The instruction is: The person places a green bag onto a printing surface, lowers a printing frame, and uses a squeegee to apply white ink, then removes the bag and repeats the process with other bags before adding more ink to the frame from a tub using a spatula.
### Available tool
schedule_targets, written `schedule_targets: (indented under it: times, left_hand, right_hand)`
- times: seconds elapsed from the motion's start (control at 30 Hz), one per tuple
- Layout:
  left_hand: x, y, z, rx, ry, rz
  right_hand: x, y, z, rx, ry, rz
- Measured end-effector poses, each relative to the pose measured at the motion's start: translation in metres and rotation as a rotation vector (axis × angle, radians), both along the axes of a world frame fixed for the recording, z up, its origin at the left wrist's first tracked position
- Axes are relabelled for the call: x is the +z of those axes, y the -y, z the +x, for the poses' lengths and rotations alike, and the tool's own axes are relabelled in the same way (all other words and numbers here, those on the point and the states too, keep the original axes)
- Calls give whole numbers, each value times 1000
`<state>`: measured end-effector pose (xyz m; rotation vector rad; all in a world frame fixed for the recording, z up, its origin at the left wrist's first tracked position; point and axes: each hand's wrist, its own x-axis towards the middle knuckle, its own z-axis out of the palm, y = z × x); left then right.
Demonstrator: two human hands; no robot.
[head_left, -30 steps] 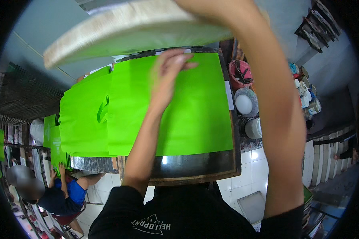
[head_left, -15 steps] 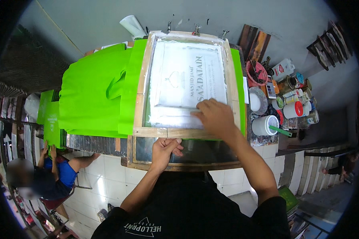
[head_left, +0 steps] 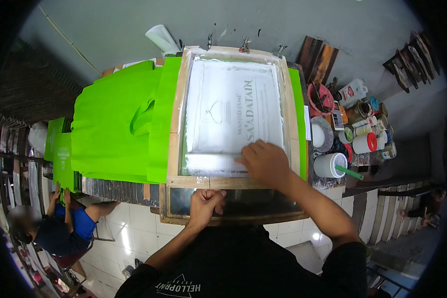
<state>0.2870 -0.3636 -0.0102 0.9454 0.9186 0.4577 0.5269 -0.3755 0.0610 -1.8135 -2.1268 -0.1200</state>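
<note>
A wooden-framed printing screen (head_left: 174, 114) lies over a bright green fabric bag, with dark lettering and a dome-like outline showing through its white-smeared mesh. My right hand (head_left: 265, 161) is closed on the right end of a pale, ink-smeared bar, a squeegee by its look, lying across the near part of the mesh. Most of its grip is hidden under the hand. Just below the screen's near rail, my left hand (head_left: 206, 206) is curled with the thumb against the fingers. Nothing shows between them.
Green bags (head_left: 111, 124) are piled left of the screen. Metal clamps (head_left: 245, 45) stand along its far edge. To the right are a white tub (head_left: 328, 165) with a green stick, a pink basin (head_left: 321, 99) and several jars. At far left a person sits handling green bags.
My right hand and the squeegee have come nearer to me across the mesh. The whole view has also shifted slightly. My left hand stays by the near rail, still curled.
</note>
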Motion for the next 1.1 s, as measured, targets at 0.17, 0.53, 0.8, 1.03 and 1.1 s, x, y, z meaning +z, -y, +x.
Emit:
schedule_targets:
  times: [0.17, 0.53, 0.8, 1.03, 1.1]
  left_hand:
    - [5, -2, -1, -22, -59, 17]
    - [26, -7, -18, 62, 299, -510]
    - [81, -105, 36, -250, 96, 374]
    - [71, -280, 139, 4, -283, 1699]
    - [74, -288, 147, -236, -462, 1431]
  right_hand:
    - [-18, -95, 73, -20, 17, 31]
    - [34, -243, 177, -261, -168, -333]
    - [-12, -223, 152, -437, 83, 4]
    - [-8, -193, 119, -376, 106, -53]
    - [-14, -179, 116, -385, 77, -28]
